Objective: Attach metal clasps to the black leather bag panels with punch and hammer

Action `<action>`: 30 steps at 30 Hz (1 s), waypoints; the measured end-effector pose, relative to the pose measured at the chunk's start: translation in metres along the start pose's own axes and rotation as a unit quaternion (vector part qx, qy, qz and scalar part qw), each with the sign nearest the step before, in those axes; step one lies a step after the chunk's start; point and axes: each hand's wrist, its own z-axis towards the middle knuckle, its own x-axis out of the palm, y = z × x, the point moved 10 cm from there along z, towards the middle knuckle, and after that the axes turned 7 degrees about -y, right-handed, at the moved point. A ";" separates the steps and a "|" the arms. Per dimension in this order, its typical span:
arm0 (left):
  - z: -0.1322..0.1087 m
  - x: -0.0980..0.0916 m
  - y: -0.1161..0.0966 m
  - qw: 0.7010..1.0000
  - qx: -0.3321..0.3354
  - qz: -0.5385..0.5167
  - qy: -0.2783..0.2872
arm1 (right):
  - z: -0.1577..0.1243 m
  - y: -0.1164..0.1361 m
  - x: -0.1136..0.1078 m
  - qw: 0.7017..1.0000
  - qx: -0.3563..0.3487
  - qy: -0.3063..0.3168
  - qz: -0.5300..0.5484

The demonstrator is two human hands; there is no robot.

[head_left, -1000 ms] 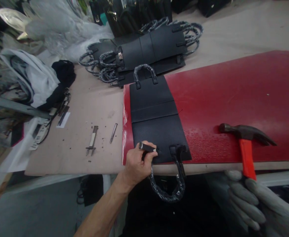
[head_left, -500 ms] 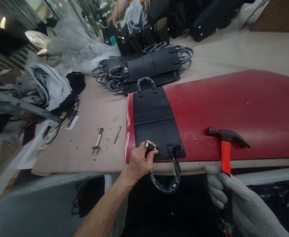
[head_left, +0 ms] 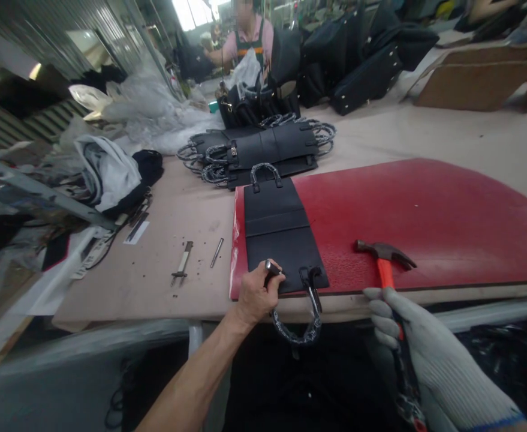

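Observation:
A flat black leather bag panel (head_left: 277, 231) with wrapped handles at both ends lies on the left end of a red mat (head_left: 425, 216). My left hand (head_left: 256, 294), bare, is closed around a short metal punch (head_left: 271, 268) set upright on the panel's near edge, beside the near handle (head_left: 300, 327) that hangs over the table edge. My right hand (head_left: 418, 345), in a grey-white glove, grips the orange handle of a hammer (head_left: 384, 255) whose dark head hovers over the mat, right of the panel.
A stack of black panels with handles (head_left: 263, 150) lies behind the mat. Two small metal tools (head_left: 182, 271) rest on brown card to the left. Cloth and plastic bags (head_left: 110, 168) pile at far left. Another person works at the far end among black bags (head_left: 362, 60).
The view has tilted up, showing more of the room. My right hand has slid up the hammer handle and brought the hammer left, closer to the panel. The left hand stays on the punch.

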 end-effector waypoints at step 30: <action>0.001 0.006 -0.001 1.000 0.012 -0.008 0.023 | -0.092 0.108 0.104 0.719 -0.440 0.052 -0.535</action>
